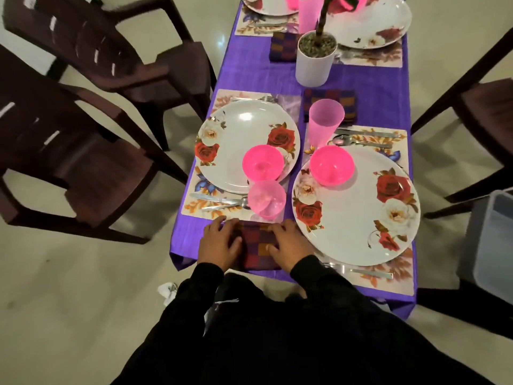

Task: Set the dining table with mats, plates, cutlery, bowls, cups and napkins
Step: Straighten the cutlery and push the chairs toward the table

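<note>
A folded checked napkin (256,244) in maroon, purple and orange lies at the near edge of the purple tablecloth (249,79). My left hand (219,240) rests on its left side and my right hand (288,244) on its right, fingers spread flat on the cloth. Just beyond stand a pale pink cup (266,200) and a pink bowl (263,162) on a rose-patterned plate (238,140). A second plate (358,215) to the right carries another pink bowl (331,165), with a taller pink cup (325,126) behind it. Cutlery (222,201) lies on the floral mats (200,207).
A white plant pot (315,62) stands mid-table, with further napkins (330,102), plates and cups beyond. Dark brown chairs (91,151) stand left and right of the table. A grey bin (494,243) sits at the right. Crumpled white paper (168,290) lies on the floor.
</note>
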